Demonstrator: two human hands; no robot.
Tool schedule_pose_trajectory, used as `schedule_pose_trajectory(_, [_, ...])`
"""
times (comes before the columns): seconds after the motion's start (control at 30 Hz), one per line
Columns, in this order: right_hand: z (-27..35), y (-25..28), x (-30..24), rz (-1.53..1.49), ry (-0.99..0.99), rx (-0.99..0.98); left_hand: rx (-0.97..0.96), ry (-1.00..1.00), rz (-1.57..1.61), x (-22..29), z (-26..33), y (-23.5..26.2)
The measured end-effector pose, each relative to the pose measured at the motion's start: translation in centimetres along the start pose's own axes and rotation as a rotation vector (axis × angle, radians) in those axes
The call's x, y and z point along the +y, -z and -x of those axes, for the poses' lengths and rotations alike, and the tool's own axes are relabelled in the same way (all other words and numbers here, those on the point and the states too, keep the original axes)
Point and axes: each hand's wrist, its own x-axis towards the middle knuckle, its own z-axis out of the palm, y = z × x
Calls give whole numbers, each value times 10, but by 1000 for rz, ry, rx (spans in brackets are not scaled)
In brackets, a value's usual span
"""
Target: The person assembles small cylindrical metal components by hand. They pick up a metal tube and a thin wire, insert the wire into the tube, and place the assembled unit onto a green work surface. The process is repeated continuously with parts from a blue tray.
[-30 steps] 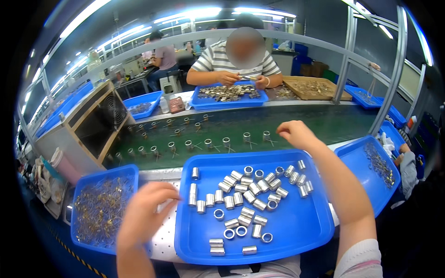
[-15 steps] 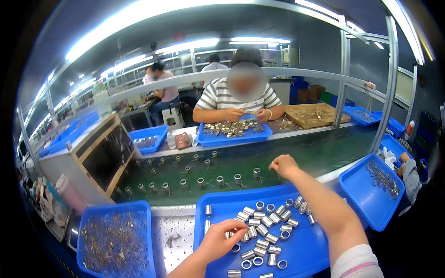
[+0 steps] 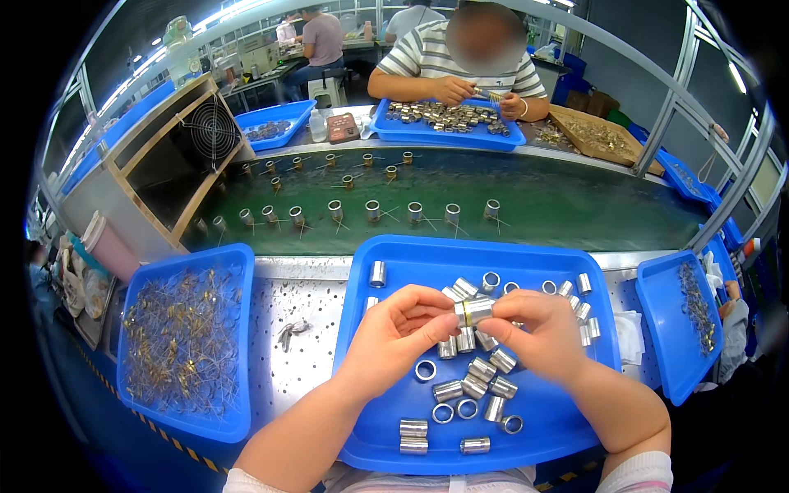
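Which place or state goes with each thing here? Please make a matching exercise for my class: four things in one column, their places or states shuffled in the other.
Things
1. Left hand and right hand
2. Tangle of thin wires
3. Round fan grille
4. White folded sheet

Places or states
A. Inside the wooden-framed box
B. Between the large blue tray and the right-hand blue tray
C. Pinching a metal sleeve
D. In the lower-left blue tray

Right pairs: 1-C, 2-D, 3-A, 4-B
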Motion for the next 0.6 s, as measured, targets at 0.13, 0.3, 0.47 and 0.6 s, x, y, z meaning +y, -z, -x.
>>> schedule_pose_trajectory(0.13, [0,0,3,28,47,-40,17,-17,-27,1,2,-1])
schedule_pose_trajectory(0.3, [6,4,13,-228,-117,-106,-21,-104,-124,3,3,-9])
schedule_pose_trajectory(0.47, [6,4,15,-236,-113,-114,-14,-188,-231,0,4,-9])
schedule_pose_trajectory(0.6, [8,3,17,-150,-16,-63,-22,-99,-127,2,3,-11])
